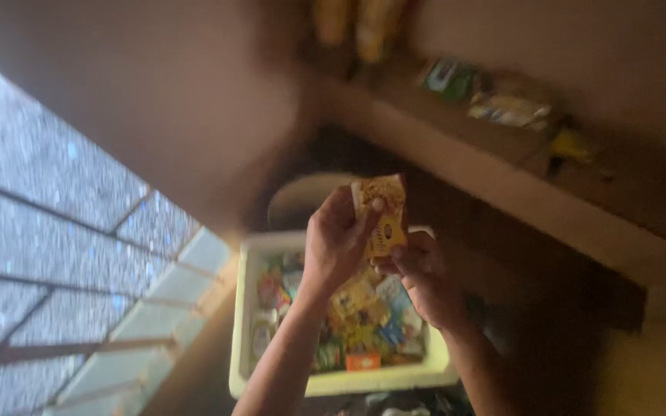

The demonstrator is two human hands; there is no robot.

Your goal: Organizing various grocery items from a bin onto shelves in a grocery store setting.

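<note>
Both of my hands hold up a small yellow packet (pixel 383 216) above a pale yellow tub. My left hand (pixel 334 243) grips the packet's upper left edge with thumb and fingers. My right hand (pixel 422 273) pinches its lower right corner. The tub (pixel 244 323) below is filled with several colourful small packets (pixel 364 323). The whole view is tilted and blurred.
A wooden shelf (pixel 502 169) runs along the upper right, carrying a green packet (pixel 447 77), a pale wrapped item (pixel 509 110) and a yellow object (pixel 572 145). A round pale container (pixel 302 199) sits behind the tub. Speckled grey tiled floor (pixel 48 231) fills the left.
</note>
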